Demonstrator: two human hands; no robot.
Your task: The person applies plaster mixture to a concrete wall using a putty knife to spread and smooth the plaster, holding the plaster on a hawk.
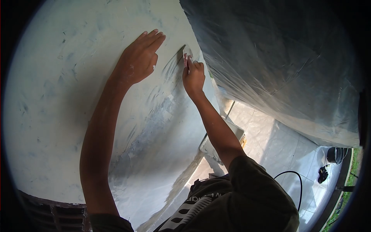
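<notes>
My left hand (pixel 137 60) rests against a whitish wall (pixel 116 23), fingers stretched out and holding nothing. White smears mark its thumb and the back of the hand. To its right, my right hand (pixel 194 77) is closed around a putty knife (pixel 187 51), whose blade lies on the wall near its right edge. White material coats the tool, and its handle is mostly covered by my fingers. Grey streaks and patches of filler run down the wall below the knife.
A large translucent plastic sheet (pixel 278 58) hangs at the right. Partly behind my right forearm is a pale, stained tray-like container (pixel 210 149). A dark bucket (pixel 335 155) and a small black object (pixel 322 174) stand on the tiled floor (pixel 278 143). A black cable (pixel 300 185) curves beside my body.
</notes>
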